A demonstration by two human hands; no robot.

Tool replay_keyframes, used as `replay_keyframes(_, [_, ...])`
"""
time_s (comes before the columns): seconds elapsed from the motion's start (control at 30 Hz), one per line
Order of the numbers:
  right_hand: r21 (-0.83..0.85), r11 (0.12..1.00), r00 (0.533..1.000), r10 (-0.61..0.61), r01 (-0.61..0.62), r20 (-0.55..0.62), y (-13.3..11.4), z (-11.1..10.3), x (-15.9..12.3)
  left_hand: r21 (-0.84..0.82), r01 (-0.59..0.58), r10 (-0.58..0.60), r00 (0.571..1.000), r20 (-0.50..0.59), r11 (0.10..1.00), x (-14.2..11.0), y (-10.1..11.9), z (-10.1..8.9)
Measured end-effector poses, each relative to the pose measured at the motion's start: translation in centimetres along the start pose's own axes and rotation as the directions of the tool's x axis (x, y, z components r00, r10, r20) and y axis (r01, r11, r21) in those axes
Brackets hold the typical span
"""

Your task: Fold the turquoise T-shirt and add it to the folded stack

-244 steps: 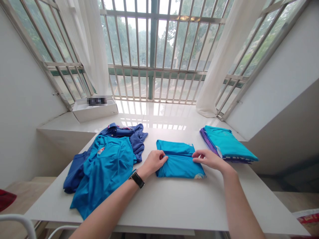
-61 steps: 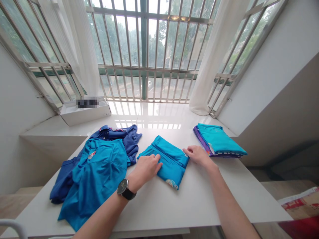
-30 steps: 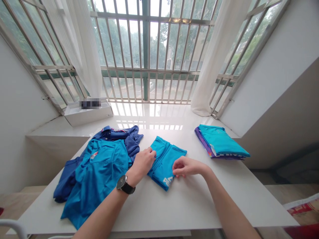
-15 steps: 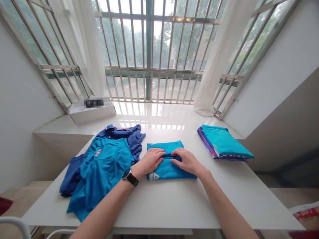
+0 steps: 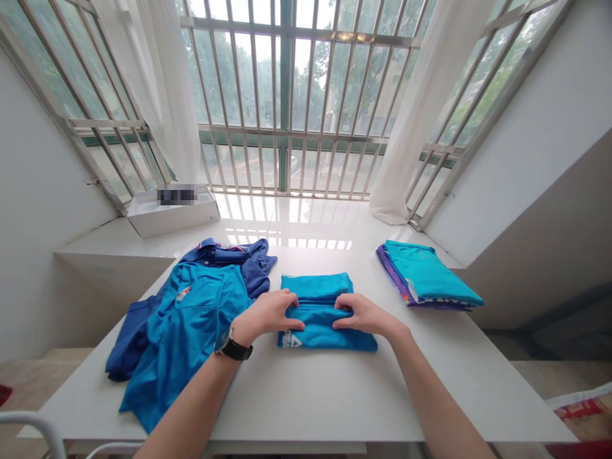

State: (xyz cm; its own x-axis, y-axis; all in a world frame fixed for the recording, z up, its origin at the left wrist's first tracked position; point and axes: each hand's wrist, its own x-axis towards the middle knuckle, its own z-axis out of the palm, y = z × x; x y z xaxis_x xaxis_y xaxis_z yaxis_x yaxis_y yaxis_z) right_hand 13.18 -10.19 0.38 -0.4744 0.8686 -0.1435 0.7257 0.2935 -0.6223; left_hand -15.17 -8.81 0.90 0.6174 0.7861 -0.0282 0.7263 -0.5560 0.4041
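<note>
A folded blue shirt [image 5: 316,331] lies in the middle of the white table, with a white logo at its front left corner. My left hand [image 5: 268,313], a black-strapped watch on its wrist, grips the left side of the shirt, fingers curled at the fold and thumb nearer me. On the opposite side my right hand [image 5: 367,314] grips the shirt in the same way, its fingertips tucked at the middle fold. Left of my left hand, an unfolded blue shirt [image 5: 191,325] is spread over a dark blue polo shirt [image 5: 224,255].
A stack of folded clothes [image 5: 430,274], turquoise on top and purple below, rests at the table's right. On the sill at the back left stands a white open box [image 5: 174,220]. White curtains [image 5: 406,127] hang before the barred window. The white table [image 5: 306,398] ends close in front of me.
My hands have moved apart, from lying over the shirt's middle to its left and right sides, with fingers now curled onto the fabric. The shirt stays in nearly the same place.
</note>
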Motion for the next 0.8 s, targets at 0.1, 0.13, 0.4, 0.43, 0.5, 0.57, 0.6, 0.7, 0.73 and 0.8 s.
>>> replay_keyframes(0.1, [0.051, 0.998, 1.0, -0.029, 0.028, 0.013, -0.1, -0.3, -0.1, -0.049, 0.023, -0.022, 1.0, 0.02, 0.999, 0.1, -0.3, -0.1])
replay_keyframes(0.13, [0.072, 0.997, 0.999, -0.027, 0.025, 0.026, -0.2, -0.4, -0.2, -0.06, 0.026, -0.024, 0.999, 0.032, 0.998, 0.2, -0.5, -0.1])
replay_keyframes(0.4, [0.1, 0.994, 0.999, 0.045, -0.044, -0.007, 0.1, -1.2, -0.5, -0.213, -0.004, 0.02, 0.997, 0.071, 0.977, 0.8, -2.2, -0.8])
replay_keyframes(0.43, [0.095, 0.994, 0.998, 0.053, -0.051, -0.022, 0.4, -1.3, -0.5, -0.226, 0.008, 0.009, 0.997, 0.072, 0.974, 0.8, -2.4, -0.9])
replay_keyframes(0.5, [0.08, 0.995, 0.997, 0.064, -0.061, -0.042, 1.1, -1.4, -0.6, -0.241, 0.04, -0.021, 0.997, 0.079, 0.97, 0.8, -2.6, -0.9])
replay_keyframes(0.57, [0.058, 0.996, 0.996, 0.07, -0.067, -0.052, 1.8, -1.6, -0.6, -0.253, 0.068, -0.047, 0.995, 0.087, 0.965, 0.8, -2.7, -0.8])
replay_keyframes(0.6, [0.046, 0.996, 0.996, 0.073, -0.07, -0.056, 2.0, -1.6, -0.6, -0.257, 0.076, -0.055, 0.995, 0.088, 0.964, 0.9, -2.8, -0.8])
replay_keyframes(0.7, [0.018, 0.997, 0.994, 0.072, -0.071, -0.077, 2.5, -1.6, -0.5, -0.235, 0.086, -0.072, 0.995, 0.071, 0.968, 1.0, -2.8, -0.6])
replay_keyframes(0.73, [0.012, 0.997, 0.994, 0.072, -0.071, -0.087, 2.6, -1.5, -0.4, -0.227, 0.096, -0.082, 0.994, 0.069, 0.969, 1.0, -2.8, -0.6])
replay_keyframes(0.8, [0.004, 0.997, 0.991, 0.073, -0.074, -0.112, 2.7, -1.3, -0.3, -0.231, 0.135, -0.12, 0.99, 0.076, 0.964, 1.0, -2.8, -0.6])
